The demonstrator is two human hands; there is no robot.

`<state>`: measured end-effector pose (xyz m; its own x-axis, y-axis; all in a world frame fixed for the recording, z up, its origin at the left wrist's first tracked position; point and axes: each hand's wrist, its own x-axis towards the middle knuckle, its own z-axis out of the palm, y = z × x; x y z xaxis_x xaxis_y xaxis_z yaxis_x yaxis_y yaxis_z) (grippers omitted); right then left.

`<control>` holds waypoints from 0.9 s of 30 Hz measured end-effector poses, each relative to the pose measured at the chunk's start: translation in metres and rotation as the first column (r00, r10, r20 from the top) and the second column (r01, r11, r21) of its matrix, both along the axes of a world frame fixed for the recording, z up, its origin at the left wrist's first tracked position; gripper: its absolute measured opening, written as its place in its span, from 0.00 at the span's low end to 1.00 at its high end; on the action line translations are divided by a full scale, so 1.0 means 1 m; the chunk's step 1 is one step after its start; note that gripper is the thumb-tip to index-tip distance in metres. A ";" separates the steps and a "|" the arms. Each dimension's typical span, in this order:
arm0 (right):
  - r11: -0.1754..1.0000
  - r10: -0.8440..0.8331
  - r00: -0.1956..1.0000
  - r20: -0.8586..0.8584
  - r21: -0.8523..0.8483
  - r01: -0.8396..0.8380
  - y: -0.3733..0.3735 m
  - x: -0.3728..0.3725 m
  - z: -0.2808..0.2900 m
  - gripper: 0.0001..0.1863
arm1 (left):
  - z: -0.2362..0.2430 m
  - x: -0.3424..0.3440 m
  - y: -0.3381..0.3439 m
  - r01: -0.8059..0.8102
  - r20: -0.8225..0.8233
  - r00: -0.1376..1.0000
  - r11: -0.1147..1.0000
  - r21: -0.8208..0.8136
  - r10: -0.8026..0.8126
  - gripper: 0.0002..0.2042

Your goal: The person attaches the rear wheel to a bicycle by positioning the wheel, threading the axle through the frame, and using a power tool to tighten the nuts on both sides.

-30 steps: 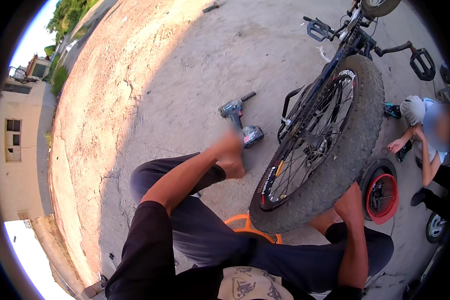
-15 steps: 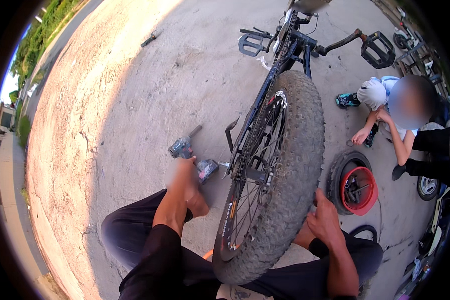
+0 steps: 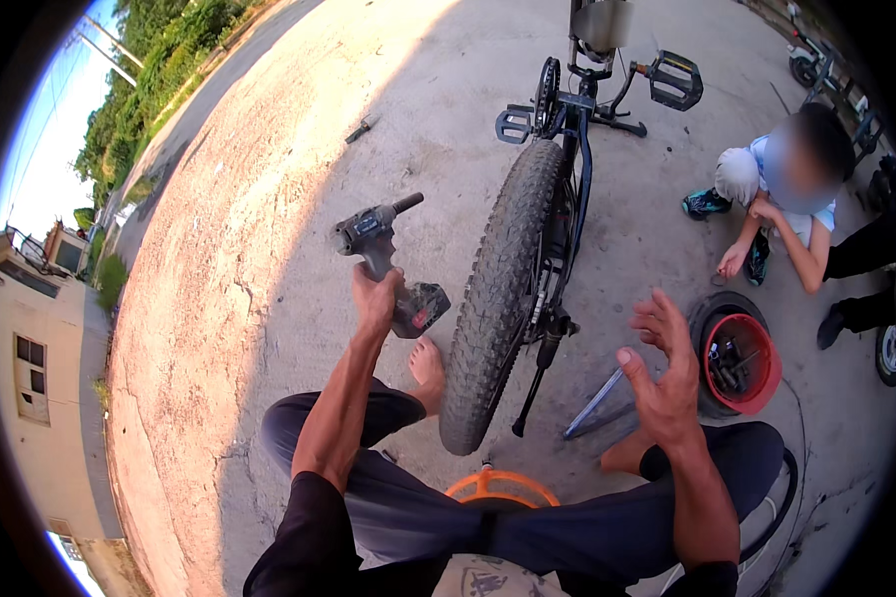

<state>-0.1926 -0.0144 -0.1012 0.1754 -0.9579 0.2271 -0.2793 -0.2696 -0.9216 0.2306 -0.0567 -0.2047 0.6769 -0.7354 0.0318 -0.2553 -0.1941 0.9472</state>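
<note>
My left hand grips the handle of a dark cordless impact wrench, held up left of the bicycle. Its long socket points up and to the right. A camouflage-patterned battery forms its base. My right hand is raised on the other side, fingers spread and holding nothing. Between my hands stands the thick knobbly rear tyre of a dark bicycle, apart from both of them. The chain side is mostly hidden behind the tyre.
At the right, a red helmet-shaped container of metal parts rests on a loose tyre. Beyond it a person crouches. A silvery bar lies near my right foot. Something orange sits between my legs.
The rear wheel has swung away from my lap and turned, so its left spokes no longer show. My left hand has raised the impact wrench. My right hand has left the tyre and opened.
</note>
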 end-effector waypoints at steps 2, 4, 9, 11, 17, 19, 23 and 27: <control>0.992 0.034 0.999 0.031 -0.123 -0.030 0.005 0.007 0.009 0.37 | 0.056 0.004 0.021 0.004 0.193 0.981 0.997 -0.081 0.012 0.20; 0.969 0.059 0.998 0.035 -0.242 -0.048 0.008 0.010 0.016 0.37 | 0.118 -0.021 0.048 0.109 0.236 0.971 0.959 -0.261 -0.046 0.19; 0.775 0.182 0.982 0.050 -0.622 -0.112 0.016 0.008 0.035 0.40 | 0.210 -0.103 0.105 0.281 0.347 0.933 0.797 -0.534 -0.097 0.22; 0.680 0.241 0.970 0.015 -0.716 -0.158 0.028 0.017 0.047 0.44 | 0.223 -0.124 0.132 0.338 0.336 0.928 0.736 -0.587 -0.158 0.22; 0.667 0.455 0.881 0.130 -0.706 -0.240 0.055 0.039 0.046 0.58 | 0.205 -0.191 0.175 0.545 0.514 0.793 0.759 -0.356 -0.328 0.21; 0.687 0.479 0.865 0.146 -0.676 -0.266 0.060 0.031 0.034 0.60 | 0.201 -0.196 0.182 0.581 0.760 0.571 0.806 -0.107 -0.311 0.23; 0.716 0.434 0.900 -0.045 -0.590 -0.374 0.057 -0.009 -0.011 0.61 | 0.200 -0.245 0.144 0.787 0.725 0.561 0.529 -0.318 -0.399 0.27; 0.809 0.459 0.877 0.143 -0.476 -0.345 0.069 -0.001 -0.004 0.52 | 0.167 -0.266 0.132 0.829 0.788 0.436 0.534 -0.165 -0.434 0.31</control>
<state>-0.1935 0.0542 -0.1052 0.4085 -0.6106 0.6784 0.1564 -0.6855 -0.7111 -0.0358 0.0757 -0.0381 -0.3254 -0.6636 0.6735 -0.6030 0.6944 0.3928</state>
